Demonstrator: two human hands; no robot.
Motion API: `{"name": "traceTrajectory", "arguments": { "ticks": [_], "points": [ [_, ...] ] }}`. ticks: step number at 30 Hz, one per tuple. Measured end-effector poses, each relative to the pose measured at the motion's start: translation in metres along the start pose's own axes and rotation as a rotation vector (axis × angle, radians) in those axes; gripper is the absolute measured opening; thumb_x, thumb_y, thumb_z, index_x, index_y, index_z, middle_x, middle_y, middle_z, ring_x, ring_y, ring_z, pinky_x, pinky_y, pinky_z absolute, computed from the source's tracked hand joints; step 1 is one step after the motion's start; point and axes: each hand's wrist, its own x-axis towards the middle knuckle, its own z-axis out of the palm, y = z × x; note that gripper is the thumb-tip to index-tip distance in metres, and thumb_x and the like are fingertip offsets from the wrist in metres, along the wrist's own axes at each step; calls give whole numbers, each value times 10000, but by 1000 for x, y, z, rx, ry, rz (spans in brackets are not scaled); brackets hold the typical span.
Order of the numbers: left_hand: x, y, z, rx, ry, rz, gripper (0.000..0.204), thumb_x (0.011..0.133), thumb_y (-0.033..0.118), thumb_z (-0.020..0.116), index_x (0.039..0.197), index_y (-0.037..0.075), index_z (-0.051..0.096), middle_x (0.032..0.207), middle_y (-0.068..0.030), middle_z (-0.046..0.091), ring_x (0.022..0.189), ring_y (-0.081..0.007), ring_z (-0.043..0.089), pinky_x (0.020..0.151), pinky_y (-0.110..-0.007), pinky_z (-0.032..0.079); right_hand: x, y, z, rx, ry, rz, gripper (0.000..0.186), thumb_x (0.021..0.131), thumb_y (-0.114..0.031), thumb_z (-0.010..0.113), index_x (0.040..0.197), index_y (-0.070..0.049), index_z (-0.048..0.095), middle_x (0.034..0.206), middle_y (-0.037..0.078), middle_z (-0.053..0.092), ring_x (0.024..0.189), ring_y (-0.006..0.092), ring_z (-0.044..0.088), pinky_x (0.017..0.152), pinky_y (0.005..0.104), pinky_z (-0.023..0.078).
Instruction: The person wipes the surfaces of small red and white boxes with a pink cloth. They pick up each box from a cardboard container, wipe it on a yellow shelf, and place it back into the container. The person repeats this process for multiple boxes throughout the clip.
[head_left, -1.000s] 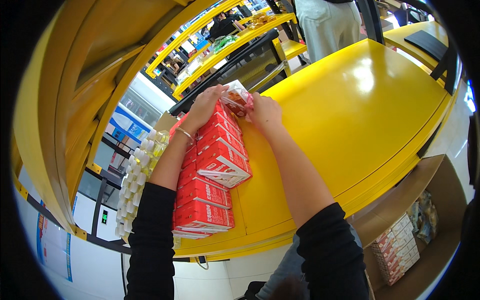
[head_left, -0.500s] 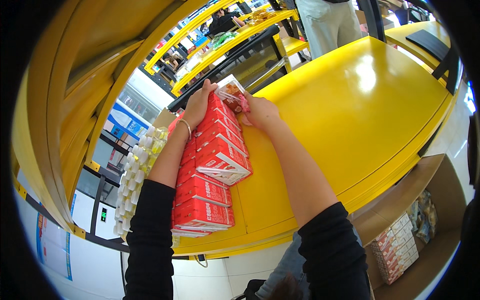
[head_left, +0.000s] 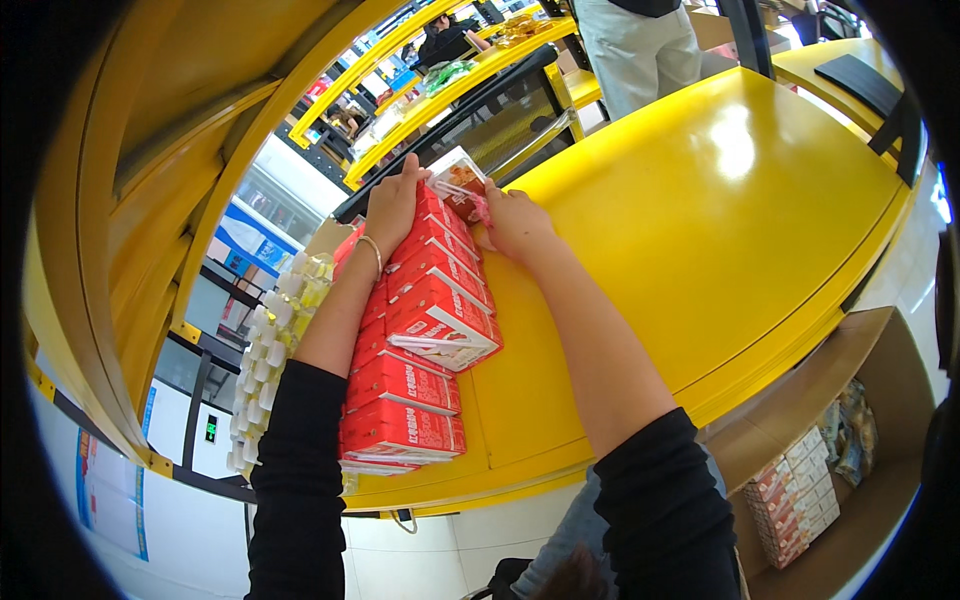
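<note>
My right hand [head_left: 515,225] pinches a white and brown drink carton [head_left: 455,180] with crumpled pink material and a straw on its side, at the far end of red drink cartons [head_left: 425,420] lined up on the yellow shelf [head_left: 680,250]. My left hand [head_left: 393,210], with a bracelet at the wrist, is curled at that same end, beside the white-topped carton and against the red ones; what its fingertips grip is hidden. Left of the red cartons stand several bottles [head_left: 265,375] with white caps and yellow contents.
An upper yellow shelf [head_left: 140,190] curves along the left. A cardboard box [head_left: 870,530] holding packs sits low right. A person in pale trousers [head_left: 640,60] stands beyond the shelf; another person [head_left: 440,40] is farther back. More yellow racks [head_left: 470,80] with packets are behind.
Over the last second the drink carton has moved slightly toward the upper left and turned, showing more of its straw side. Both hands have shifted slightly left; the left fingers have moved higher.
</note>
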Motion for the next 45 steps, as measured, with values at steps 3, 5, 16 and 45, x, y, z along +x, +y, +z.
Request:
{"name": "traceTrajectory", "arguments": {
  "ticks": [3,5,16,45],
  "points": [
    [-3,13,-1,-51,19,0,712,956,552,190,1014,49,691,973,-219,652,958,-389,596,894,-387,423,1,5,2,-12,-4,5,790,761,-238,679,1409,-20,283,1337,96,497,1219,263,466,971,343,432],
    [-3,14,-2,-49,11,-4,713,954,557,192,1011,53,693,972,-216,653,959,-388,596,892,-390,425,4,4,4,1,-2,5,769,771,-225,666,1410,-29,287,1346,101,487,1237,277,446,978,343,426],
    [-3,10,0,-26,23,27,662,969,518,218,1017,57,691,970,-201,660,945,-360,606,873,-356,424,6,4,10,4,68,54,826,723,-278,697,1416,-76,295,1179,173,553,1133,302,510,902,369,469],
    [44,-61,1,-76,-135,54,561,980,462,320,1161,16,607,1118,-189,623,1079,-276,570,932,-316,396,23,7,36,113,261,37,464,848,-242,570,1264,-54,487,1076,135,642,999,272,618,791,363,495]
  ]
}}
